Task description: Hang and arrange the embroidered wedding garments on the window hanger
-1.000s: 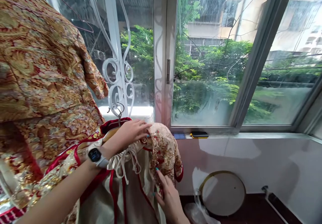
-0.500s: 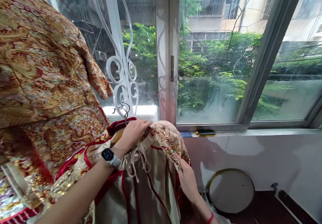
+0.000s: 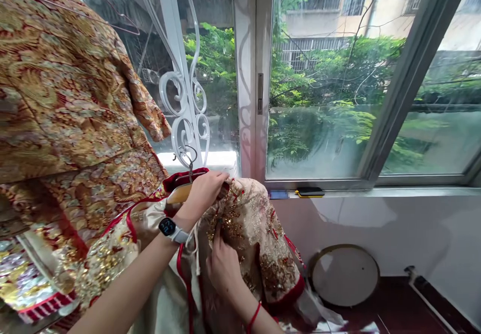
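Jacket (image 3: 255, 219) cream, gold-sequined, red-cuffed

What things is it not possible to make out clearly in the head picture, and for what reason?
All in the head view:
- Wooden hanger: mostly hidden by the left hand and the sequined garment.
- Right hand's palm side: faces away, so any pinch is hidden.
- Gold-patterned garment: cut off by the left and top edges.
- Watch reading: too small.

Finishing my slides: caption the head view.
Left hand and right hand on a sequined, red-trimmed garment near a window.
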Demonstrator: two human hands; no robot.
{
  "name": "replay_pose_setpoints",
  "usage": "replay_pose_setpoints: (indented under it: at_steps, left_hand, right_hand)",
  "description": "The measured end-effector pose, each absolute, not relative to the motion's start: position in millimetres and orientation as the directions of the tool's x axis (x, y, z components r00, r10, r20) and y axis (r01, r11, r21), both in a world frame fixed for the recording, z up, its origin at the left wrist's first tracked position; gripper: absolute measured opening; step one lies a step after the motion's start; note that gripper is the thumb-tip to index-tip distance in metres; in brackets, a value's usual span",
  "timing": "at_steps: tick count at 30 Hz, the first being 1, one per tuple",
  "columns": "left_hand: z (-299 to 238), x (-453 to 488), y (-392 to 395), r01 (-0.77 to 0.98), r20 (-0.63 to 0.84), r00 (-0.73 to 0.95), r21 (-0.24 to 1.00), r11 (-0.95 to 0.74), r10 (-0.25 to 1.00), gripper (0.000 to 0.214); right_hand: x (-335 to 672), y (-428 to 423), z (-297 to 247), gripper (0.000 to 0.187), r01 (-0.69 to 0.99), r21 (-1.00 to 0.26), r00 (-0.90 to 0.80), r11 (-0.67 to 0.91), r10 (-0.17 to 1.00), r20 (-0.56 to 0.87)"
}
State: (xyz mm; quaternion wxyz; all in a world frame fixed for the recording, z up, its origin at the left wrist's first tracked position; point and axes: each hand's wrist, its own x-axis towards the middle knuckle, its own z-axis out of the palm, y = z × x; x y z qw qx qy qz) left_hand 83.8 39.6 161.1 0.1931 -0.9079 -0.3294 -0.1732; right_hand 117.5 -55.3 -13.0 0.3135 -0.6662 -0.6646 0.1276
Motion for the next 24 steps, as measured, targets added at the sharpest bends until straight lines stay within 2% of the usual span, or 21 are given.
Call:
replay_pose_setpoints:
  at_steps: [2, 4, 6, 8, 10, 11, 14, 17, 19, 21, 23, 24]
  left_hand:
    - [160.2, 78.1, 44.4, 0.582, 0.472, 0.766, -0.220, -0.783, 0.436, 0.038]
    - [158.0, 70.8, 46.9, 0.477, 0.527, 0.791, -0.215, -0.852, 0.310, 0.040]
    - [151.4, 63.5, 41.7, 0.468, 0.638, 0.726, -0.188, -0.864, 0.255, 0.037]
    - [138.5, 59.5, 26.7, 0.573, 0.773, 0.546, -0.064, -0.817, 0.322, 0.033]
    - [120.3, 61.9, 5.4, 0.640, 0.807, 0.333, 0.187, -0.745, 0.488, 0.033]
    - [110.6, 65.5, -5.3, 0.616, 0.763, 0.264, 0.337, -0.712, 0.589, 0.036]
    - [85.7, 81.3, -26.7, 0.362, 0.555, 0.233, 0.713, -0.601, 0.799, 0.060]
    - [71.6, 90.1, -25.7, 0.130, 0.452, 0.277, 0.857, -0.499, 0.848, 0.074]
    - [67.4, 86.5, -17.5, 0.066, 0.397, 0.355, 0.893, -0.446, 0.847, 0.070]
    - [66.1, 77.7, -9.8, 0.064, 0.371, 0.423, 0.898, -0.436, 0.827, 0.061]
    - [67.5, 69.5, -5.5, 0.099, 0.390, 0.431, 0.876, -0.472, 0.814, 0.053]
    - [69.3, 67.4, -4.6, 0.127, 0.415, 0.414, 0.855, -0.503, 0.810, 0.049]
  right_hand:
    - [129.5, -59.9, -13.9, 0.085, 0.772, -0.620, 0.051, 0.137, 0.960, 0.275]
    - [144.7, -72.2, -10.9, 0.090, 0.726, -0.667, 0.002, 0.167, 0.970, 0.245]
    - [160.3, -84.5, -9.1, 0.090, 0.686, -0.705, -0.052, 0.182, 0.978, 0.202]
    - [174.3, -91.5, -11.9, 0.087, 0.657, -0.728, -0.099, 0.198, 0.979, 0.178]
    - [184.2, -91.9, -19.9, 0.085, 0.639, -0.739, -0.138, 0.213, 0.977, 0.163]
    - [187.1, -90.4, -25.0, 0.085, 0.637, -0.741, -0.149, 0.214, 0.977, 0.154]
    - [188.6, -85.6, -38.1, 0.082, 0.631, -0.739, -0.154, 0.237, 0.972, 0.179]
    - [193.2, -87.5, -36.9, 0.076, 0.561, -0.772, -0.151, 0.300, 0.954, 0.260]
    - [207.8, -90.4, -27.1, 0.054, 0.462, -0.834, -0.038, 0.302, 0.946, 0.322]
    - [233.4, -89.0, -13.7, 0.035, 0.381, -0.877, 0.255, 0.293, 0.878, 0.404]
    - [264.7, -79.5, -0.1, 0.038, 0.391, -0.870, 0.529, 0.302, 0.700, 0.481]
    - [279.8, -71.7, 6.2, 0.046, 0.431, -0.847, 0.572, 0.311, 0.631, 0.523]
